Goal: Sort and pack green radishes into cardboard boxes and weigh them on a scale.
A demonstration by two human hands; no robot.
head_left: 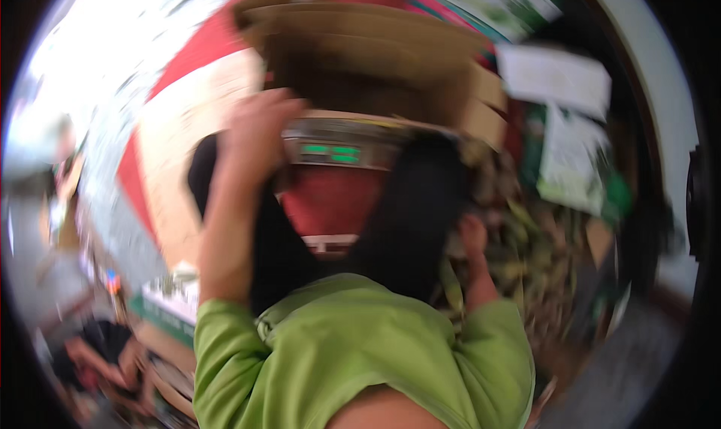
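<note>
A brown cardboard box [368, 38] stands in front of me with its top facing up and its flaps spread. At its near side is a scale [342, 152] with a lit green display, between my dark-trousered knees. My left hand [263, 125] is at the box's near left corner, beside the scale, with its fingers curled. Blur hides what they hold, if anything. Low at my right side, my right hand [473, 236] hangs next to a heap of flat, greenish-brown strips [526, 264]. Its fingers are smeared, and I see nothing plainly in it.
Flattened cardboard [188, 143] lies on red flooring to the left. White and green printed packages [574, 158] are stacked at the right near a wall. A green and white carton [169, 301] is by my left elbow. Another person's arms [105, 365] show at the lower left.
</note>
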